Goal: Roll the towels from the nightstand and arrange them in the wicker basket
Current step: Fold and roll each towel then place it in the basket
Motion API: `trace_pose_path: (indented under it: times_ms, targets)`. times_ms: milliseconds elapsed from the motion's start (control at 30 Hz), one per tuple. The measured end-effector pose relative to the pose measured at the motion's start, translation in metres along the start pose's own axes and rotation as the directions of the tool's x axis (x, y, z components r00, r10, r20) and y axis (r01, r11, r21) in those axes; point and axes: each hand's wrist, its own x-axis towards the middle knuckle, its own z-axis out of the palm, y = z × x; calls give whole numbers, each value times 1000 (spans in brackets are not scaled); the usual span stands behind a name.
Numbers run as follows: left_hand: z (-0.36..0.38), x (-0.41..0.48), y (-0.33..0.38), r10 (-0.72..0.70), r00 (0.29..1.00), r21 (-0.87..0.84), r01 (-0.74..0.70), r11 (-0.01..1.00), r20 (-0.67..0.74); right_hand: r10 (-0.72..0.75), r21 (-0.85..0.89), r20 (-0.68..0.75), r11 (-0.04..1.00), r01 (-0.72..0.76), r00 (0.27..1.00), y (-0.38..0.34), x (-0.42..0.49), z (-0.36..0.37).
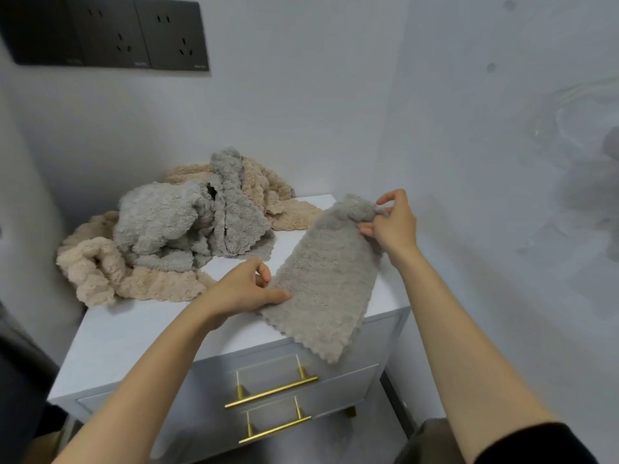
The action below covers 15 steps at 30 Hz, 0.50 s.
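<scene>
Two bare hands hold one grey towel [325,283] over the right front part of the tabletop [134,336] of a white nightstand [338,385]. The left hand [248,289] pinches the towel's near left edge, thumb on top, its grip narrow and closed on the cloth. The right hand [393,226] is raised at the far end, its grip pinching a bunched corner between thumb and fingers. The towel is stretched between them on a slant, and its scalloped lower corner hangs over the tabletop's front edge, above two drawers with brass bar handles [271,391]. Farther back and to the left, near the left hand, a loose heap of towels [174,229], grey and beige, lies unrolled on the tabletop. Dark wall sockets [110,35] sit high on the left. No wicker basket is in view. The step in hand looks like spreading and straightening this towel before rolling it; no roll has started. The next move likely calls for laying it flat, smoothing out the bunched corner, perhaps folding it narrower, then rolling it tightly from one end with both hands keeping the edges even.
</scene>
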Motion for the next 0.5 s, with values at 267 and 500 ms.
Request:
trace_pose_path:
  times_ms: [267,500]
  targets:
    - [14,-7,11,-17,993,-269,49,962,121,-161,3,248,986,166,955,7,25,40]
    - [10,-3,-3,187,981,271,-191,943,41,-102,-285,431,927,243,896,13,6,31]
